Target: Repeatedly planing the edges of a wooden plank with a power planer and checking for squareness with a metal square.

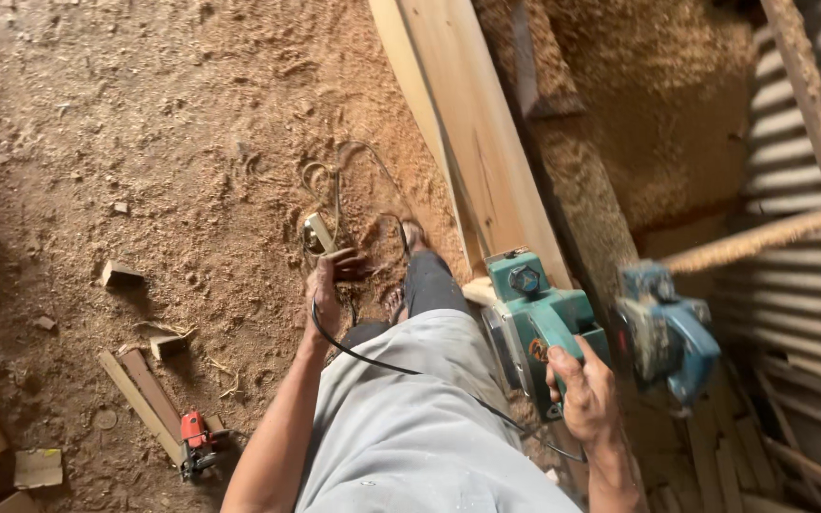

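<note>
My right hand (583, 391) grips the handle of a teal electric planer (536, 318), which rests at the near end of a long pale wooden plank (472, 133). Down by my leg, my left hand (328, 285) holds the planer's black power cord (363, 356); the cord loops past my thigh toward the tool. Just above that hand a pale plug or socket block (317, 233) lies on the sawdust with thin wires coiled around it.
A second, blue power tool (667, 328) sits to the right of the planer. Sawdust covers the ground and heaps up at the top right. Wood offcuts (144, 380) and a small red tool (195, 442) lie at lower left. Corrugated metal sheeting (800, 237) stands at the right.
</note>
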